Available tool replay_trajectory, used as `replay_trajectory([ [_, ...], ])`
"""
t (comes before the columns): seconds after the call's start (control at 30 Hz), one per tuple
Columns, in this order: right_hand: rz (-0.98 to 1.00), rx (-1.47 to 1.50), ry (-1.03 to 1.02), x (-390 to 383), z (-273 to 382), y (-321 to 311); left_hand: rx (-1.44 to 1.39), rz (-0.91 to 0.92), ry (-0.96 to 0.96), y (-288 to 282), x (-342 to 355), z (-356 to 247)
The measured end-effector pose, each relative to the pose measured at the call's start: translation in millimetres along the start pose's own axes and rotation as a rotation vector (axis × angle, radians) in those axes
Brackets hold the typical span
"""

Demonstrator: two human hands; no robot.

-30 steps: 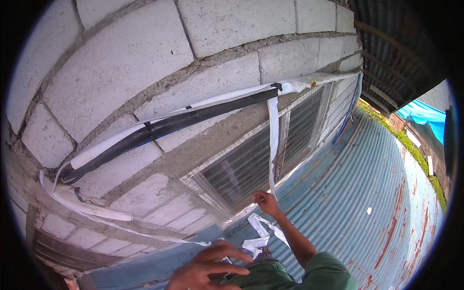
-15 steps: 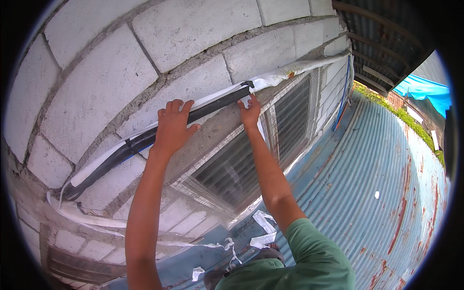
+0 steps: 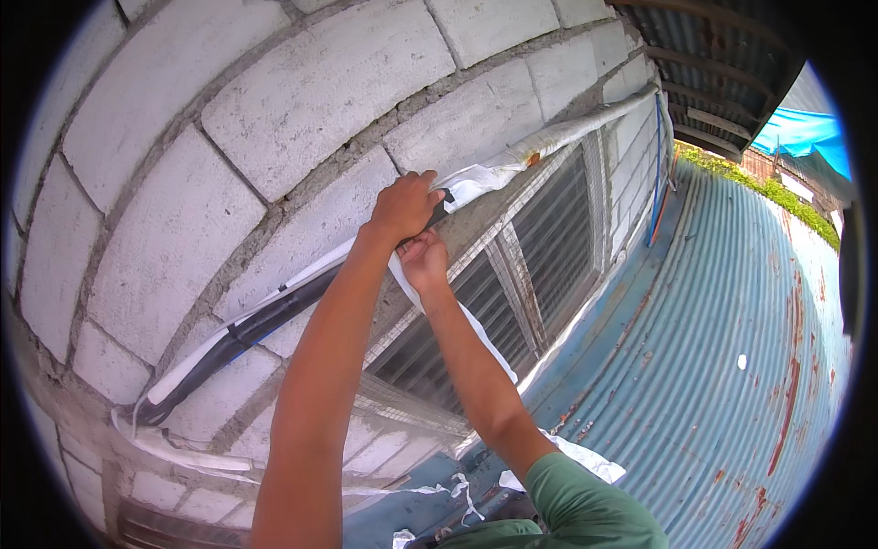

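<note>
1. White tape is what the fingers meet first: the left hand curls over the top of a pipe bundle, fingers pressed together and folded around it where wrapped and unwrapped parts join
2. Just beneath, touching the bundle's underside, the right hand is closed into a loose fist, fingers pinching a white strip of the same tape
3. That strip hangs from the right hand and trails down past the forearm toward the lower part of the view
4. One bundle runs slantwise along the grey block wall; left of the hands it shows black insulation with a thin white line beside it, right of them it is wound in white tape, wrinkled, with a rusty-brown spot
5. Directly below the hands sits one window with metal mesh and bars
6. Crumpled white scraps, several, lie near the person's green sleeve
7. Blue corrugated roofing, streaked with rust, spreads to the right; one blue tarpaulin shows far off
</note>
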State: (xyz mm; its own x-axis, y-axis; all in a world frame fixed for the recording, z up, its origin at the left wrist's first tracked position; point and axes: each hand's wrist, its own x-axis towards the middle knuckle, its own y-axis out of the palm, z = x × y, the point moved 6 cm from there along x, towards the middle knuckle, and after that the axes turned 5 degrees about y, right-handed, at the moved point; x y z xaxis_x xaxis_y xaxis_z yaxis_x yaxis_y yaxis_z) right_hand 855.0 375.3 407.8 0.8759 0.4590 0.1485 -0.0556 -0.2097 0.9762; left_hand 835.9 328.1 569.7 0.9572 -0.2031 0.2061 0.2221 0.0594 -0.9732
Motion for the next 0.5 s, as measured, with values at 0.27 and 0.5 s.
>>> replay_trajectory([
  [0.27, 0.128, 0.220, 0.183, 6, -3, 11, -0.090, -0.243, -0.181, 28, 34, 11],
  [0.5, -0.290, -0.272, -0.318, -24, 59, -3, 0.031, -0.715, 0.338, 17, -10, -32],
])
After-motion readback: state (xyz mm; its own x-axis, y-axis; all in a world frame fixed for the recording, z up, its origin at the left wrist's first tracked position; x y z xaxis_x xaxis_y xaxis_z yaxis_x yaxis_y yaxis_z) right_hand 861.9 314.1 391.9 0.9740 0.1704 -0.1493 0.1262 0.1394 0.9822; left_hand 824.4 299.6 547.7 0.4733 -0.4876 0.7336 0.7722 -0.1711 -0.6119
